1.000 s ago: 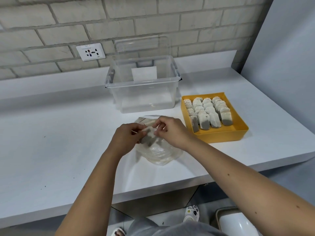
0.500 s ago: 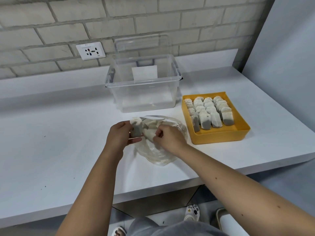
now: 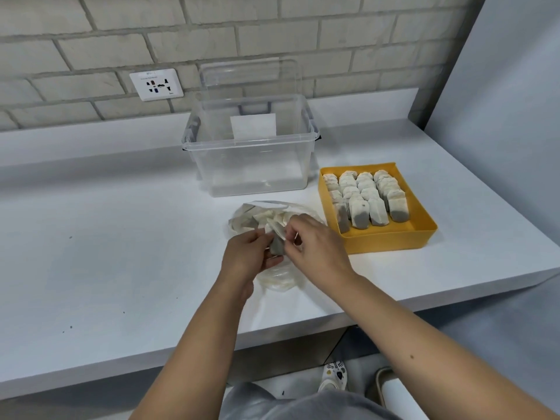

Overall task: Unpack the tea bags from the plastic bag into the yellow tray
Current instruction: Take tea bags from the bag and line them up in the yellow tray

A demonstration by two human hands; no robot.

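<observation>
A clear plastic bag (image 3: pixel 280 275) lies on the white counter with several tea bags (image 3: pixel 257 218) showing in its open far end. Both hands meet over it. My left hand (image 3: pixel 247 257) and my right hand (image 3: pixel 316 248) pinch the same tea bag (image 3: pixel 276 244) between their fingertips, just above the plastic. To the right stands the yellow tray (image 3: pixel 391 239), its far part filled with several rows of upright tea bags (image 3: pixel 365 195); its near strip is bare.
A clear plastic storage box (image 3: pixel 251 177) stands behind the bag, its lid leaning on the brick wall. A wall socket (image 3: pixel 156 84) is at the back left. The counter's front edge (image 3: pixel 333 316) runs close below my hands.
Both hands have drawn back toward me from the bag's open end, bringing a tea bag with them. The bag's mouth now lies uncovered.
</observation>
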